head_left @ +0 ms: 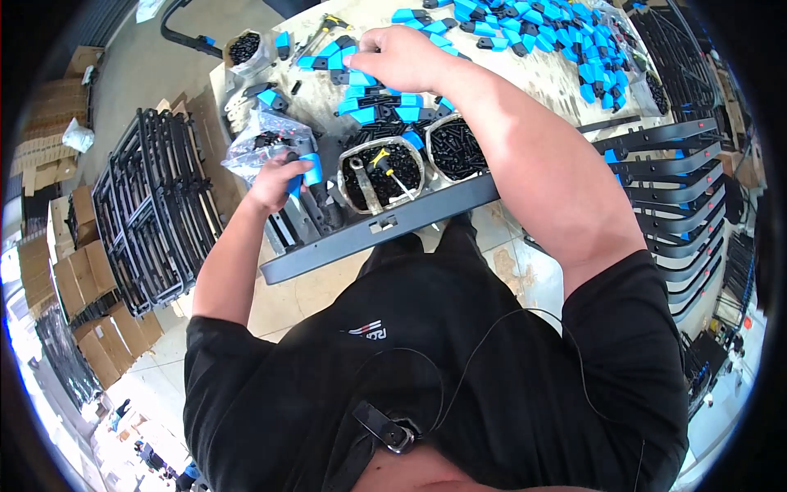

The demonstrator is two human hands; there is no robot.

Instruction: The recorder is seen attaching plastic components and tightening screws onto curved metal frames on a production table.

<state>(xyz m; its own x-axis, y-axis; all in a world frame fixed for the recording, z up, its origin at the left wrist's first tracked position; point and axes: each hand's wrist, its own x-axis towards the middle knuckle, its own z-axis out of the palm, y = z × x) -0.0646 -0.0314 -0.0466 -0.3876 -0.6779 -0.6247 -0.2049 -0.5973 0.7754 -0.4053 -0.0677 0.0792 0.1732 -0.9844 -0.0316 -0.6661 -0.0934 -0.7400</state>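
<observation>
My left hand (pixel 277 185) is closed around a blue-and-black piece (pixel 312 169) at the table's left front; its exact kind is unclear. Farther out, my right hand (pixel 400 59) reaches into a cluster of blue-and-black plastic parts (pixel 361 105). Its fingers are curled, with the thumb side against one blue part (pixel 335 61). Along the front edge lies a long dark metal bar (pixel 385 223) with a small cut-out. Behind the bar, a tub (pixel 343 164) of small black pieces holds a wrench (pixel 362 185) and a yellow-handled screwdriver (pixel 383 162).
A second tub of black bolts (pixel 456 148) stands beside the first. Blue parts are heaped (pixel 533 29) at the far right. A clear plastic bag (pixel 275 139) lies near my left hand. Curved black bars are stacked (pixel 672 209) at right, black frames (pixel 156 209) at left.
</observation>
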